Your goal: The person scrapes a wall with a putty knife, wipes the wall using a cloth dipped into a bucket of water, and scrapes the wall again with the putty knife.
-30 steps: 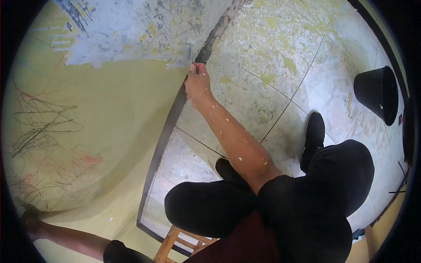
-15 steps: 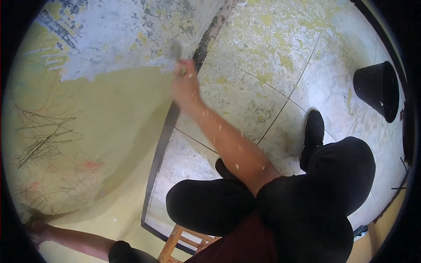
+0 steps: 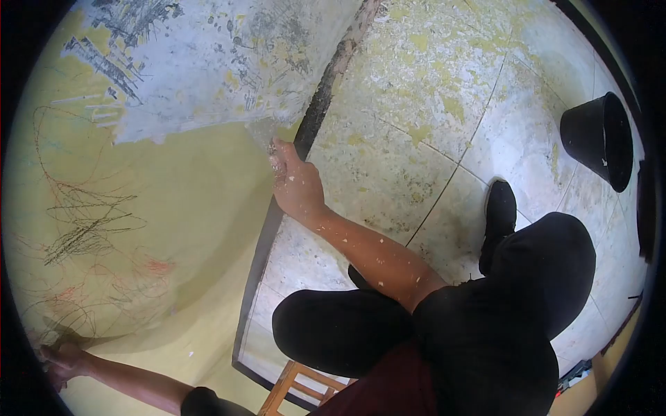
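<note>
My right hand (image 3: 300, 187) is closed around the handle of a scraper (image 3: 262, 133), whose flat blade lies against the wall where the yellow-green paint (image 3: 187, 163) meets the bare whitish patch (image 3: 201, 62). Pale paint flakes stick to the hand and forearm. At the lower left, my left hand (image 3: 67, 362) rests on the wall with its fingers apart; it is partly in shadow and holds nothing visible. Black and red scribbles (image 3: 87, 232) mark the paint above it.
Paint flakes cover much of the tiled floor (image 3: 416, 152). A dark baseboard (image 3: 260, 256) runs between wall and floor. A black bucket (image 3: 590, 139) stands on the right. A wooden stool (image 3: 295, 381) is below, beside my bent legs.
My right hand with the scraper has moved from beside the dark baseboard, left and down along the lower edge of the bare patch. My left hand stays on the wall.
</note>
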{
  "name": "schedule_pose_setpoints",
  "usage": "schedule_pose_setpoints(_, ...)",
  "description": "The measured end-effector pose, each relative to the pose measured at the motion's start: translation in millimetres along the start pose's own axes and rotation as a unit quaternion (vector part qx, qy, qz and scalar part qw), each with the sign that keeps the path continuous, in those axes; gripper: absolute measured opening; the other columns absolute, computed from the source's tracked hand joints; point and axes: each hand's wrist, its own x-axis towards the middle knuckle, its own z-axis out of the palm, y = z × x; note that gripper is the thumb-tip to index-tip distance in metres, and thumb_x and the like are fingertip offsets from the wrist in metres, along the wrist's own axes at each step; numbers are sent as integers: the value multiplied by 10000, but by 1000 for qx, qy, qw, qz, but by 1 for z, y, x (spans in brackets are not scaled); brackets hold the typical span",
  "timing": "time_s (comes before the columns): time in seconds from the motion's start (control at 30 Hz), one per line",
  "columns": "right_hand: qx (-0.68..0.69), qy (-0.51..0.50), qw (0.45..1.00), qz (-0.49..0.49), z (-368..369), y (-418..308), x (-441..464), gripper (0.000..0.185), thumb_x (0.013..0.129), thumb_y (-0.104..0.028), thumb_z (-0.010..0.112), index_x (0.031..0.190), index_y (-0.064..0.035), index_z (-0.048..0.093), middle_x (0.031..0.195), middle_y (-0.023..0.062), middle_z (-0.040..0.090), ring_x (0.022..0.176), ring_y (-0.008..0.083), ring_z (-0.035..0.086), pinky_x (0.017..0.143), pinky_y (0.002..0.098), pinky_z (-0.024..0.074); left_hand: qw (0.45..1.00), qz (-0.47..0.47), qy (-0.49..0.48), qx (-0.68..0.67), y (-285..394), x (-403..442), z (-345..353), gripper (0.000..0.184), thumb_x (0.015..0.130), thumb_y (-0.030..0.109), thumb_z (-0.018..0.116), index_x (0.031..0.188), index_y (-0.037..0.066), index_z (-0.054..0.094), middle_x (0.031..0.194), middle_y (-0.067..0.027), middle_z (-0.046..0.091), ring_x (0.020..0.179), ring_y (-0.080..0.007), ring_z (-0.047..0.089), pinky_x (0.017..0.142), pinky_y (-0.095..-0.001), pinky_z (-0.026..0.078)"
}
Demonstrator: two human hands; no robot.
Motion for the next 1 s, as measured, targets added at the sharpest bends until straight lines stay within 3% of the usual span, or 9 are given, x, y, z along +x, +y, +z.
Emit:
schedule_pose_setpoints(0.13, -51, -51, 997, -31, -9, 14, 10, 342, 937, -193, 577, 1268, -132, 514, 671, 205, 618, 651, 428, 619, 563, 540, 448, 998, 3, -58, 23, -118, 13, 10, 1441, 629, 963, 410, 1418, -198, 86, 1447, -476, 50, 1380, -561, 26, 1050, -711, -94)
schedule_pose_setpoints(0.3, -70, -30, 995, -70, 4, 30, 14, 337, 934, -183, 579, 1261, -128, 523, 685, 187, 628, 654, 417, 625, 565, 521, 457, 995, 15, -63, 70, -102, 11, 12, 1421, 633, 955, 424, 1408, -198, 130, 1435, -478, 90, 1363, -577, 67, 1041, -725, -83)
schedule_pose_setpoints(0.5, -78, 38, 991, -105, 7, 31, 18, 368, 921, -153, 603, 1280, -164, 525, 592, 195, 587, 567, 425, 599, 508, 511, 426, 994, 12, -65, 84, -92, 11, 6, 1397, 637, 945, 441, 1397, -198, 183, 1420, -481, 138, 1342, -596, 117, 1030, -741, -69)
schedule_pose_setpoints(0.63, -81, 18, 990, -110, 2, 33, 23, 360, 925, -148, 597, 1278, -166, 530, 588, 188, 584, 561, 420, 597, 508, 502, 424, 994, 8, -72, 87, -84, 10, 5, 1382, 639, 939, 453, 1389, -198, 219, 1410, -483, 169, 1328, -609, 150, 1023, -752, -59)
schedule_pose_setpoints(0.83, -97, 39, 982, -158, -8, 33, 25, 319, 936, -146, 589, 1252, -156, 550, 553, 168, 545, 520, 386, 570, 493, 470, 422, 988, 59, -72, 124, -126, 18, 11, 1327, 649, 929, 467, 1389, -159, 293, 1377, -464, 271, 1296, -611, 235, 1015, -765, -4)
schedule_pose_setpoints(0.9, -16, -23, 998, -51, -10, 27, 25, 287, 965, -211, 569, 1239, -129, 552, 584, 128, 550, 462, 286, 529, 458, 429, 407, 989, 75, -52, 114, -120, 19, 13, 1252, 668, 913, 473, 1364, -120, 349, 1352, -417, 321, 1279, -569, 269, 1012, -755, 20)
schedule_pose_setpoints(0.93, -13, -21, 998, -57, -15, 12, 29, 287, 965, -211, 569, 1239, -129, 552, 584, 128, 550, 462, 286, 529, 458, 429, 407, 991, 83, -33, 102, -108, 17, 15, 1184, 686, 898, 479, 1338, -87, 397, 1331, -373, 358, 1265, -528, 294, 1010, -744, 37)
schedule_pose_setpoints(0.97, 211, -47, 969, 123, -24, -13, 35, 297, 980, -253, 550, 1245, -120, 545, 617, 103, 549, 456, 237, 498, 452, 400, 400, 992, 91, -14, 91, -93, 13, 17, 1118, 703, 882, 484, 1312, -54, 445, 1310, -330, 396, 1251, -487, 318, 1007, -733, 53)
schedule_pose_setpoints(1.0, 415, -74, 858, 293, -30, -30, 37, 316, 994, -294, 531, 1251, -110, 538, 650, 78, 549, 449, 188, 467, 447, 370, 392, 992, 99, 3, 81, -77, 9, 16, 1053, 721, 867, 489, 1286, -21, 493, 1290, -286, 433, 1237, -445, 343, 1005, -722, 69)
